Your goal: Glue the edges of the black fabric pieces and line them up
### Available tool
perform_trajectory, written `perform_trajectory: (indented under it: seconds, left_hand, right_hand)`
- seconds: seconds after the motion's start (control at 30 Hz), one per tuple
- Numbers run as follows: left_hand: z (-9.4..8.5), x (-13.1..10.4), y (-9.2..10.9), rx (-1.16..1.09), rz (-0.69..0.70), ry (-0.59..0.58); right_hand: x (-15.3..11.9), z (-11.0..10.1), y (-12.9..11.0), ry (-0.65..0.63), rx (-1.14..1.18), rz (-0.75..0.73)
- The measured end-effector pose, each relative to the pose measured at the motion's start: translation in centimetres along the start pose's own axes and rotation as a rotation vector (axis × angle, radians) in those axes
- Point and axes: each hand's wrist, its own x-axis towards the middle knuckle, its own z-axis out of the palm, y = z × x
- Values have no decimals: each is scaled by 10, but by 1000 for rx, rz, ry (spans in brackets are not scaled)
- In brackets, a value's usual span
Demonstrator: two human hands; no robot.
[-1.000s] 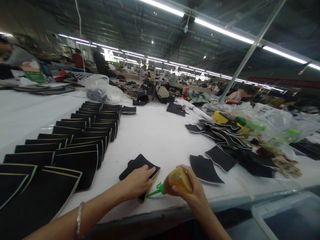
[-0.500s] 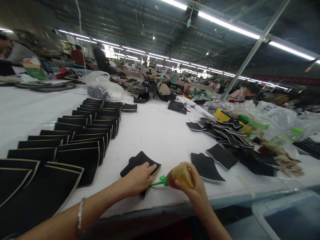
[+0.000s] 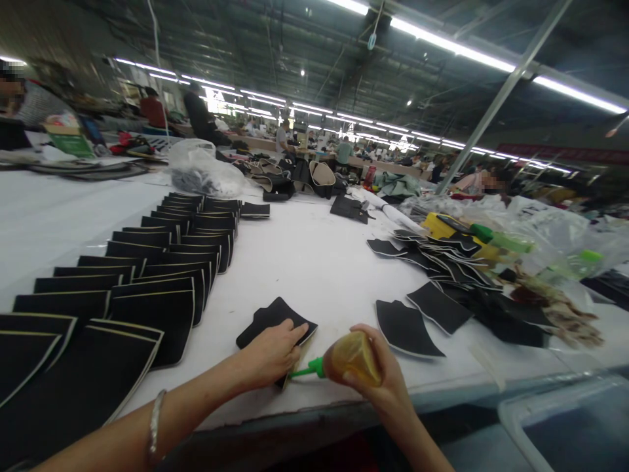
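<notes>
Under my left hand (image 3: 275, 351) lies a black leather-like piece (image 3: 268, 318), pressed flat on the white table with the index finger stretched towards its right corner. My right hand (image 3: 383, 367) is wrapped round a squeeze bottle (image 3: 351, 359) of amber liquid, tilted to the left. The bottle's thin green nozzle (image 3: 308, 368) points at the light-coloured right edge of the black piece, close to the lower corner. Part of the piece is hidden beneath my left hand.
Overlapping black pieces (image 3: 154, 298) with pale edges stand in rows on the left. Loose black pieces (image 3: 407, 328) and a heap (image 3: 442, 259) lie on the right, beside plastic bags (image 3: 545, 226). A clear bin (image 3: 511, 419) sits below the table's front edge. People work further back.
My right hand has brought the bottle slightly left and down, so the nozzle tip has slid along the piece's edge towards its lower corner. My left hand stays in place.
</notes>
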Motion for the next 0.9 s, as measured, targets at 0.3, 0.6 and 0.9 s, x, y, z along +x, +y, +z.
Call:
perform_trajectory:
  seconds: [0.3,0.6,0.9]
  left_hand:
    - [0,1,1,21,-18,4]
    - [6,3,-3,26,-1,20]
    - [4,2,0,2,-18,-1]
  right_hand:
    - [-5,2,3,24,-3,0]
    - [-14,5,2,28,-61,-42]
    - [-5,-5,8,2,-94,-66]
